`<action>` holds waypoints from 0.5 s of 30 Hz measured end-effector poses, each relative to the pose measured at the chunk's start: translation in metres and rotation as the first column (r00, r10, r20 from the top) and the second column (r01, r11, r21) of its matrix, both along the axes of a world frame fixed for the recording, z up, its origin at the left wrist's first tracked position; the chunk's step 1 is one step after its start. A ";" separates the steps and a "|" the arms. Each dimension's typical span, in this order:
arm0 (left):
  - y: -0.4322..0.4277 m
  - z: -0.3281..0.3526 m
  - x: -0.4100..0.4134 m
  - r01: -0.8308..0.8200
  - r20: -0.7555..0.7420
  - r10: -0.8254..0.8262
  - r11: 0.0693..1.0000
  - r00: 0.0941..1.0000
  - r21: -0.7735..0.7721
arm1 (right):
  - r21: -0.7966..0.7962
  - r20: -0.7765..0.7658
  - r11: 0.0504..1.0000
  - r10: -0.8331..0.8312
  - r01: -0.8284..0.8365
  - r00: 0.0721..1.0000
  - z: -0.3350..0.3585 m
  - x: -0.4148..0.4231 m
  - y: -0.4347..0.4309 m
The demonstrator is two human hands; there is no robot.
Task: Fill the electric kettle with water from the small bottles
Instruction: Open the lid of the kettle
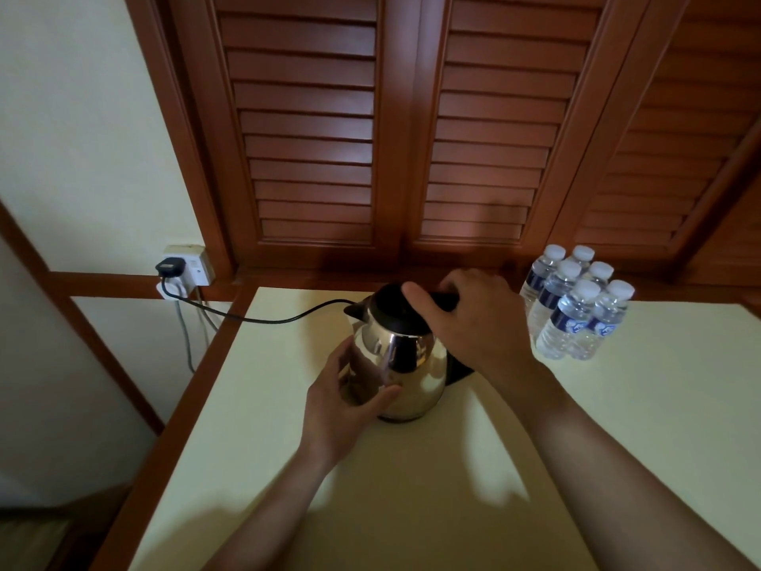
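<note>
A shiny steel electric kettle (pixel 405 366) with a black lid and spout stands on the cream table (pixel 638 426), its lid down. My left hand (pixel 344 401) cups the kettle's lower left side, thumb and fingers curved round the body. My right hand (pixel 473 319) grips the black handle at the top, thumb lying on the lid. To the right, several small clear water bottles (pixel 574 311) with white caps and blue labels stand in a tight cluster, apart from both hands.
The kettle's black cord (pixel 263 319) runs left over the table edge to a plug in a wall socket (pixel 185 267). Wooden louvred doors (pixel 391 138) rise right behind the table. A wooden rim borders the table's left side.
</note>
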State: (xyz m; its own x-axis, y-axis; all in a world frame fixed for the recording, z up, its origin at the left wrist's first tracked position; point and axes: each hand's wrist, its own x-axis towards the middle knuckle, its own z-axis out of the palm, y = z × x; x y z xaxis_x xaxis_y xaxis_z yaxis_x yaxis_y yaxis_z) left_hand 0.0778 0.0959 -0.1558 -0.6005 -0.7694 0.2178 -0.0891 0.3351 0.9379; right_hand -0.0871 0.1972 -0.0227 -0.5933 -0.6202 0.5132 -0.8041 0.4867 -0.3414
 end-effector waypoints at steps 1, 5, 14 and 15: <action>0.000 0.000 0.000 0.000 0.000 0.000 1.000 1.000 -0.001 | 0.065 -0.033 0.997 -0.033 0.035 0.999 0.003 0.005 -0.005; -0.002 -0.001 0.001 0.007 -0.006 -0.007 1.000 1.000 0.000 | 0.164 -0.089 0.981 -0.087 0.101 0.992 0.009 0.014 -0.017; -0.006 -0.004 -0.001 0.039 -0.048 -0.038 0.999 0.998 0.036 | -0.068 0.315 0.996 -0.039 0.064 0.948 0.021 0.000 -0.008; -0.006 -0.004 -0.001 0.041 -0.051 -0.040 0.999 0.998 0.035 | -0.127 0.413 0.991 0.008 0.049 0.911 0.024 -0.005 -0.002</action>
State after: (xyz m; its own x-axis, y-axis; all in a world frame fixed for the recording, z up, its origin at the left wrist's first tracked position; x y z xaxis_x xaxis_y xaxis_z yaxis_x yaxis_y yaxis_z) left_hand 0.0772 0.0897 -0.1595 -0.6202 -0.7526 0.2211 -0.0286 0.3033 0.9525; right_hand -0.0923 0.1953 0.0012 -0.7809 -0.5497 0.2967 -0.5688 0.4294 -0.7015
